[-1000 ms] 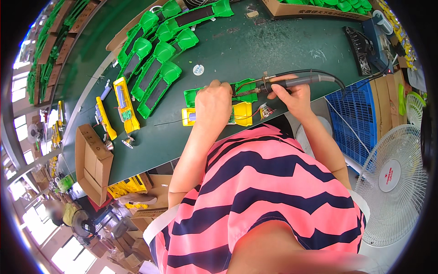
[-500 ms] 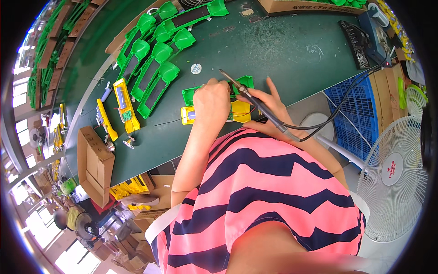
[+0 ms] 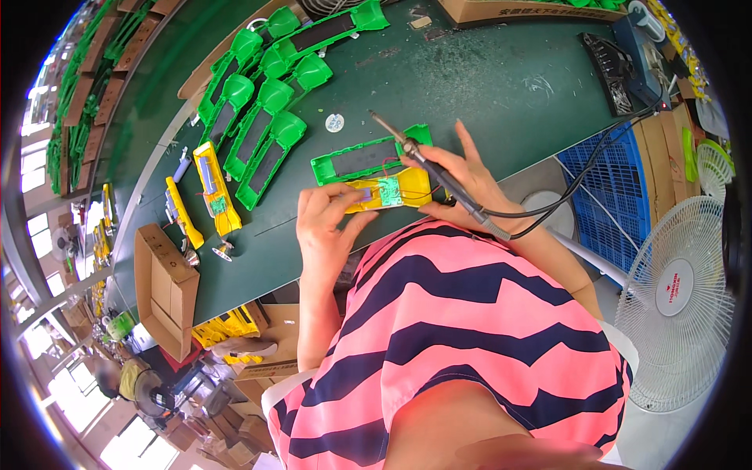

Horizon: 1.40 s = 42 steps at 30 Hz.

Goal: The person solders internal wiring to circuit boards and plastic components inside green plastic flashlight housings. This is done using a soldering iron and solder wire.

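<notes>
My left hand [image 3: 323, 219] grips the left end of a yellow plastic housing [image 3: 415, 185] at the table's front edge. Inside that housing lie a small green circuit board [image 3: 390, 191], thin red and dark wires, and a purplish battery cell [image 3: 361, 196] partly covered by my fingers. A soldering iron [image 3: 462, 197] is held in my right hand [image 3: 478, 182], its metal tip pointing up and left, clear of the board. The lower fingers of this hand rest by the housing's right end. Just behind lies a green housing half [image 3: 364, 162] with a dark panel, joined by red wire.
Several green housing halves [image 3: 270, 149] are grouped at the back left. Nearer are two yellow housings [image 3: 215, 188] and an open cardboard box [image 3: 168, 290]. A soldering station [image 3: 638, 59] stands at the back right, its cable looping to the iron. A white fan [image 3: 674, 301] is at right.
My left hand has moved left and nearer me, from over the green half to the yellow housing's left end, uncovering the circuit board. The iron has shifted slightly left.
</notes>
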### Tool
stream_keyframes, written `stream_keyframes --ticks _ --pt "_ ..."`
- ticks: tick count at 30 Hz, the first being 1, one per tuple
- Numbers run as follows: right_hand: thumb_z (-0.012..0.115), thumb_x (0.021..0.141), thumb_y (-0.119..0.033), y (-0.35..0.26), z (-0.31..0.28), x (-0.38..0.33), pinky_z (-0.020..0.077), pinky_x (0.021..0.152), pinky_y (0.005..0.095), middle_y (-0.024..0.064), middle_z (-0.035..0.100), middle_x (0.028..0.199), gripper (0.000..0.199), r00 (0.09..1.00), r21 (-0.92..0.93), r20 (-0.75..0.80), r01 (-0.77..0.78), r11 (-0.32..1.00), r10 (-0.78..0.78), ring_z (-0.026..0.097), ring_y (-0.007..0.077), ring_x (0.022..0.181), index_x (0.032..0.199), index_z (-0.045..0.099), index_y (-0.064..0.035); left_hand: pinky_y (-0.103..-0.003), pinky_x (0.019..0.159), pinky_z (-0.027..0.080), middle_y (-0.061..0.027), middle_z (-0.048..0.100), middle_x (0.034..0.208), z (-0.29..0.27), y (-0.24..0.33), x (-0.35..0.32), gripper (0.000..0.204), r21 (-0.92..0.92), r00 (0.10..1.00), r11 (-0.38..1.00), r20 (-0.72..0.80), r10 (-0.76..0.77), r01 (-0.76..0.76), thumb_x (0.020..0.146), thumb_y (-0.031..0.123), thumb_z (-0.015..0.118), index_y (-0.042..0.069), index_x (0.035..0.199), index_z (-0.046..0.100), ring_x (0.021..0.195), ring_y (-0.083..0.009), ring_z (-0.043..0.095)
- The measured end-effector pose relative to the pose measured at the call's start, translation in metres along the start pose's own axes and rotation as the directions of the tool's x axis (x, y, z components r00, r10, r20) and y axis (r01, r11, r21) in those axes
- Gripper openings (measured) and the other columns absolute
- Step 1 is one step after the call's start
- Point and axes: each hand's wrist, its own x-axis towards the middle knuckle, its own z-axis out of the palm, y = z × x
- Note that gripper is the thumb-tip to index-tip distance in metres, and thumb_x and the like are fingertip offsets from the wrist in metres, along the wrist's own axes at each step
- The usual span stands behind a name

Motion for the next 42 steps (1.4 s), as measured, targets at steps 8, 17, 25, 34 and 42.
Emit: stream_keyframes --ticks 8,17,25,34,42 --pt "0.074 0.061 -0.015 0.003 -0.013 0.016 0.0118 0.107 0.0512 0.0045 0.056 0.111 0.064 0.997 -0.112 -0.068 0.039 0.993 -0.047 0.052 0.0227 0.107 0.12 0.047 -0.01 -0.029 0.067 0.041 -0.0056 0.06 0.078 0.049 -0.001 0.007 0.015 -0.144 0.954 0.985 -0.295 0.043 -0.089 0.067 0.0 0.067 0.006 0.08 0.065 0.074 -0.0202 0.054" --pt "0.07 0.069 -0.01 -0.003 -0.012 -0.034 0.0226 0.102 0.0492 0.0066 0.06 0.065 0.028 0.928 -0.145 -0.358 0.052 0.988 -0.101 0.055 0.0158 0.052 0.093 0.058 -0.0016 -0.032 0.063 0.042 -0.0086 0.052 0.084 0.041 0.003 0.011 0.014 -0.057 0.97 0.998 -0.244 -0.01 -0.004 0.064 0.0 0.067 0.004 0.076 0.062 0.074 -0.0232 0.05" --pt "0.061 0.074 -0.002 0.001 0.024 -0.04 0.0203 0.103 0.0426 0.0044 0.063 0.06 0.021 0.773 0.489 -0.569 0.043 0.871 0.281 0.061 0.0096 0.068 0.094 0.058 0.0001 -0.032 0.066 0.043 -0.0097 0.054 0.089 0.045 0.007 0.01 0.012 -0.156 0.977 0.987 -0.205 -0.057 0.025 0.062 -0.003 0.067 0.002 0.07 0.059 0.079 -0.0244 0.053" --pt "0.061 0.074 -0.003 0.002 0.025 -0.038 0.0224 0.102 0.0418 0.0039 0.063 0.059 0.02 0.785 0.391 -0.579 0.032 0.92 0.219 0.06 0.0074 0.07 0.093 0.059 0.0018 -0.035 0.069 0.042 -0.0101 0.053 0.089 0.044 0.007 0.013 0.012 -0.13 0.984 0.989 -0.156 -0.091 0.071 0.061 -0.003 0.066 0.001 0.067 0.058 0.083 -0.0262 0.052" --pt "0.061 0.075 -0.003 0.002 0.026 -0.04 0.0223 0.103 0.0415 0.0044 0.063 0.059 0.018 0.779 0.431 -0.572 0.019 0.902 0.257 0.06 0.009 0.072 0.092 0.059 0.0025 -0.031 0.067 0.046 -0.0087 0.055 0.09 0.04 0.006 0.016 0.008 -0.086 0.99 0.994 -0.12 -0.079 0.069 0.064 0.0 0.066 0.002 0.069 0.061 0.081 -0.0225 0.055"
